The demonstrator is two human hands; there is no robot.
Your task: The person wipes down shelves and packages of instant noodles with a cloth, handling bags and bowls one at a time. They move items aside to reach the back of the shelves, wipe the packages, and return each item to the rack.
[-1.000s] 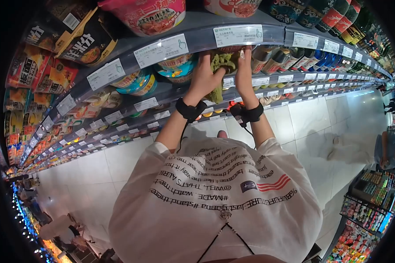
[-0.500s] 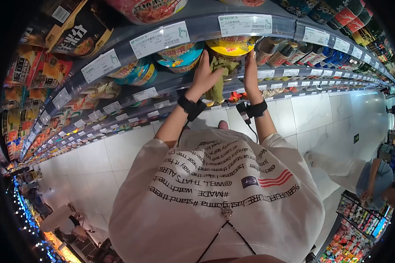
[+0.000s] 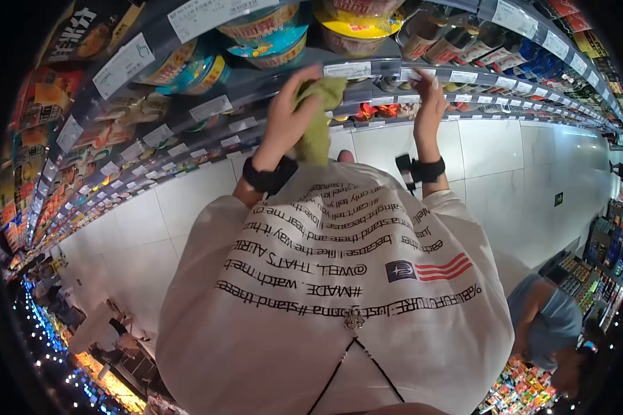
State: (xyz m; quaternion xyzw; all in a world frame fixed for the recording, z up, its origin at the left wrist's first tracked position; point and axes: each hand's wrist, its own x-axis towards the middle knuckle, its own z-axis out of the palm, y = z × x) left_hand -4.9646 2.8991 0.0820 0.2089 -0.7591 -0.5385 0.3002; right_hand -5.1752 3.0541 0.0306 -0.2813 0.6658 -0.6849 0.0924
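A crumpled green cloth (image 3: 318, 128) hangs from my left hand (image 3: 287, 121), which is closed around it in front of the shelf edge. Over to the right, my right hand (image 3: 429, 107) is raised with nothing in it, fingers loosely apart and slightly blurred, near a price label. Beyond the two hands, a yellow-lidded instant noodle bowl (image 3: 360, 29) sits on the shelf with another bowl on top of it. Blue instant noodle bowls (image 3: 268, 47) stand stacked to its left. Neither hand touches any bowl.
Several bottles (image 3: 450, 45) lie in rows right of the bowls. Price labels (image 3: 347, 70) line the shelf edges (image 3: 256, 86). Lower shelves with goods run below. Another person in a blue top (image 3: 550, 321) is at the lower right, above the tiled floor (image 3: 491, 166).
Both hands have come away from the yellow bowl and back from the shelf, moving apart. The green cloth has moved along with my left hand. The person in blue has shifted position.
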